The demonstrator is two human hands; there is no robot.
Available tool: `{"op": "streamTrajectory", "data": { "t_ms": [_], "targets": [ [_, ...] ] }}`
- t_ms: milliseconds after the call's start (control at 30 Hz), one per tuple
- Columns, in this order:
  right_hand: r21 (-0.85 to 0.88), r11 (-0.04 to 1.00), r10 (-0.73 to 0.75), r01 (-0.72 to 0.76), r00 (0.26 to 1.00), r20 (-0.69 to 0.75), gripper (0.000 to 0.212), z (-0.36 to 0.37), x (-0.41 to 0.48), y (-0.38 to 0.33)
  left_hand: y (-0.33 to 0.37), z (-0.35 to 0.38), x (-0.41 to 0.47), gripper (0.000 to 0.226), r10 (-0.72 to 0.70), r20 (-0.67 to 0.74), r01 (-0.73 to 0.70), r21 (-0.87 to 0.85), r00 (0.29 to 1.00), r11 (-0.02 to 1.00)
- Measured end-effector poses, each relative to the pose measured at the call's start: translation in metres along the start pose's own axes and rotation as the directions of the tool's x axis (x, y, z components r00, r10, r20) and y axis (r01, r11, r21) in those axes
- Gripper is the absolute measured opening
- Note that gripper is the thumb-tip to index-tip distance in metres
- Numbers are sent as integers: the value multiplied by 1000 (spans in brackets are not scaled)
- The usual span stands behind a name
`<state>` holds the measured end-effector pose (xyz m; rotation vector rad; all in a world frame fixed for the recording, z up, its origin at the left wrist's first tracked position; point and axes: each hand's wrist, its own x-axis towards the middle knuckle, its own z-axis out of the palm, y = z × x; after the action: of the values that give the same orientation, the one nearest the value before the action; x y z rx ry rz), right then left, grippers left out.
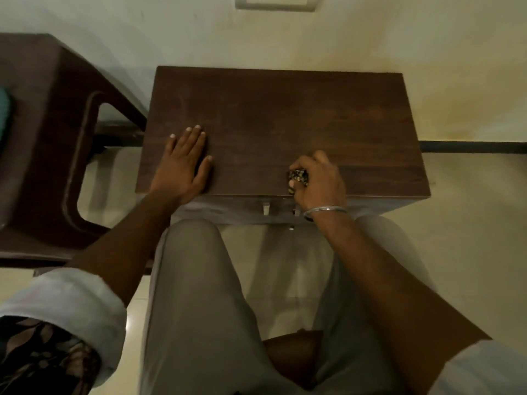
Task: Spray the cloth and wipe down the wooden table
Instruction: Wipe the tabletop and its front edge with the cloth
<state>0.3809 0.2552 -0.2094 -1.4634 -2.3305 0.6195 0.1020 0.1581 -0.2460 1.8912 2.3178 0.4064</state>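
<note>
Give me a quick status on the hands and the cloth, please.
Left hand flat on table. Right hand grips bunched cloth at near edge. Chair stands left of table; no spray bottle in view.

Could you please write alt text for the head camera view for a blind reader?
A person's right hand grips a bunched patterned cloth at the near edge of a dark wooden table, while the left hand rests flat on it. A brown chair stands to the left.
</note>
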Motion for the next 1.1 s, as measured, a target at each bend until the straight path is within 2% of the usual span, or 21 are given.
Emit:
{"op": "streamTrajectory", "data": {
  "t_ms": [100, 200, 467, 633, 833, 967, 1100],
  "targets": [
    [-10, 998, -63, 63, 996, 58, 29, 27, 6, -39, -26, -3, -12, 64, -82, -37, 84, 45, 996, 995],
    [-1, 989, -149, 150, 983, 111, 28, 54, 13, -79, -36, -1, -16, 59, -151, -86, 153, 16, 985, 988],
    [72, 953, -302, 294, 940, 160, 29, 101, 15, -161, -36, 1, -16, 47, -278, -239, 208, -280, 931, 937],
    [55, 938, -347, 343, 927, 139, 28, 103, 12, -158, -39, -1, -16, 45, -282, -262, 179, -358, 923, 917],
    [49, 923, -384, 381, 909, 160, 30, 97, 6, -145, -42, -1, -17, 49, -272, -231, 207, -269, 934, 941],
    [21, 951, -310, 310, 944, 113, 30, 81, 0, -110, -39, -1, -13, 53, -279, -206, 233, -222, 938, 947],
    [-21, 984, -174, 175, 984, 41, 33, 60, -10, -75, -37, -1, -16, 54, -288, -209, 243, -216, 934, 946]
  ]
}}
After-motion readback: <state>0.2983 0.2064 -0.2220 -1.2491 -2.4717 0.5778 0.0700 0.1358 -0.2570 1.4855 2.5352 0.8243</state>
